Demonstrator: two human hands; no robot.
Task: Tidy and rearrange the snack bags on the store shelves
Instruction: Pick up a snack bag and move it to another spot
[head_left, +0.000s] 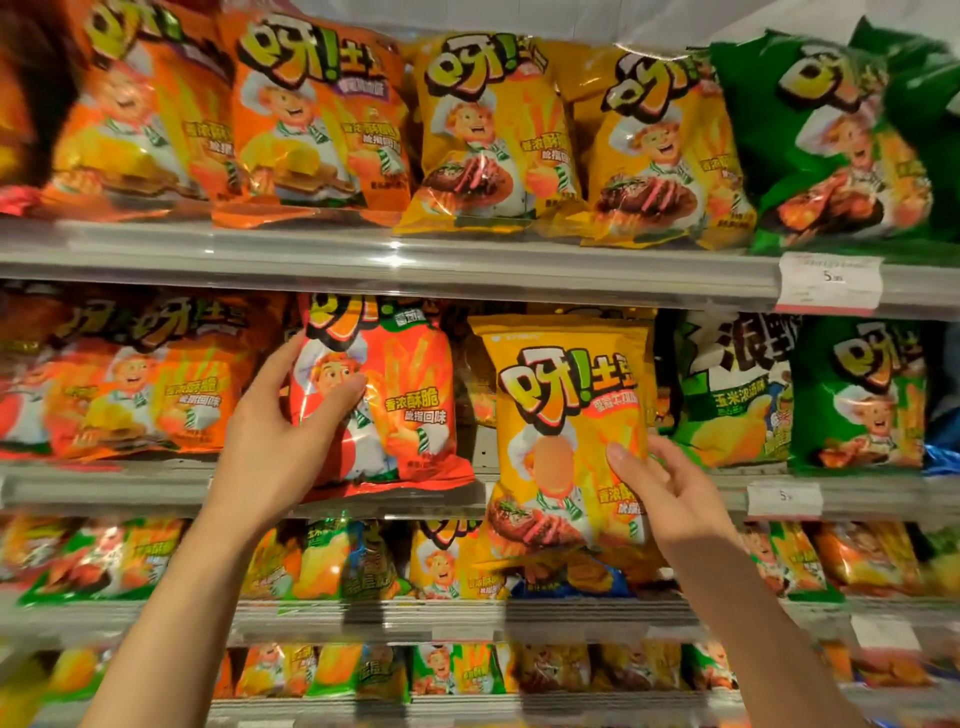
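Note:
My left hand (280, 436) grips the left edge of a red snack bag (400, 395) that stands on the middle shelf (104, 491), thumb across its front. My right hand (660, 483) holds a yellow snack bag (566, 415) by its right edge, thumb on the front, fingers behind. The yellow bag hangs in front of the middle shelf, its bottom dropping below the shelf edge. The two bags sit side by side with a dark gap between them.
The top shelf (363, 260) carries orange bags (311, 119), yellow bags (493, 130) and green bags (831, 150). Orange bags (130, 384) lie left of my left hand; green bags (857, 395) stand at right. Lower shelves hold several mixed bags. Price tags (830, 283) hang on the shelf rails.

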